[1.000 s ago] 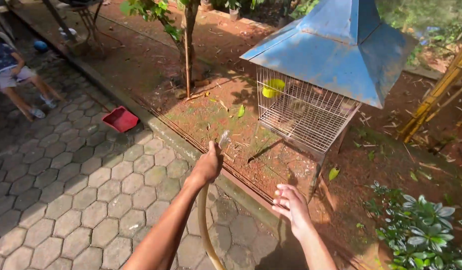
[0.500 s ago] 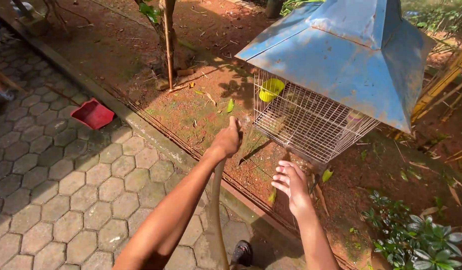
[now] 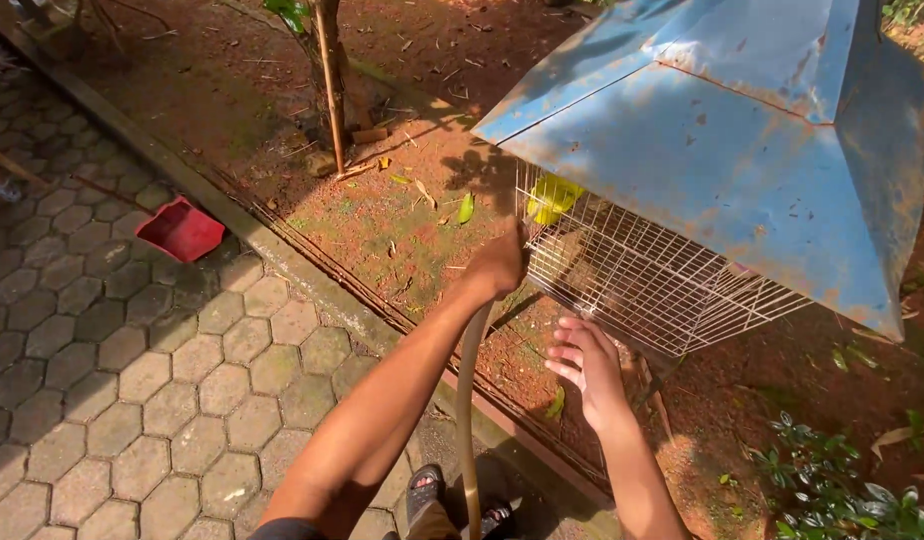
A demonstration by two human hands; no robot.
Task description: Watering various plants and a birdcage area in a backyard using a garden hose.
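While left hand (image 3: 497, 265) grips hose (image 3: 468, 400), cage (image 3: 642, 275) near

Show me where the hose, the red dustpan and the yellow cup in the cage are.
hose (image 3: 466, 400), head view, on its middle stretch below the left hand.
red dustpan (image 3: 182, 229), head view, on its pan.
yellow cup (image 3: 552, 197), head view, on its side.

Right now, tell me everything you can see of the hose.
The hose is a thin, tan, flexible tube, rubbery by its look. It rises from beside the sandalled feet at the bottom edge, runs almost straight up past the paving, and ends in the left hand, which grips its tip right at the corner of the wire cage. Nothing else touches it; the nozzle end is hidden.
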